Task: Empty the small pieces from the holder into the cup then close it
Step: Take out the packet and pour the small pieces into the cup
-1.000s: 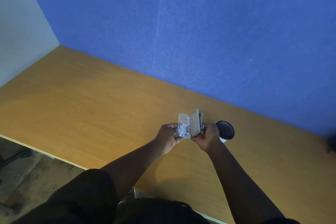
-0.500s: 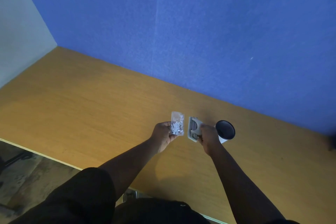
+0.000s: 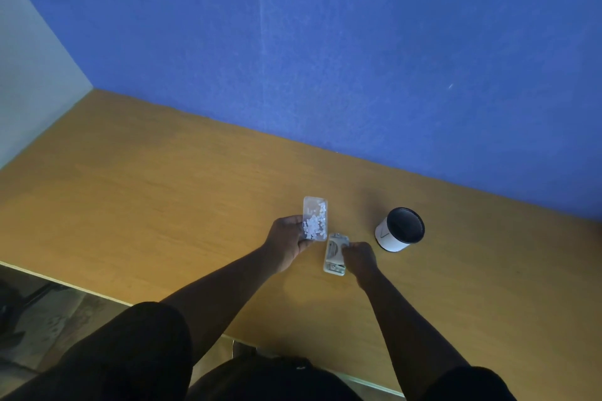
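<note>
My left hand (image 3: 286, 242) holds a clear shallow holder tray (image 3: 314, 218) above the wooden table (image 3: 146, 205), open side up, with several small white pieces lying in it. Just to its right my right hand (image 3: 358, 259) rests on the grey punch body (image 3: 335, 254), which lies flat on the table; the fingers cover its right side. A white cup (image 3: 399, 229) with a dark inside stands upright on the table, to the right of both hands and apart from them.
A blue wall (image 3: 325, 58) runs along the table's far edge and a pale wall (image 3: 29, 75) closes the left side. The table's near edge (image 3: 65, 283) drops to the floor at the lower left. My dark-clothed knees fill the bottom of the view.
The tray and the punch body were held together; now they are apart. My right hand has lowered the punch body onto the table, while my left hand keeps the tray with the pieces.
</note>
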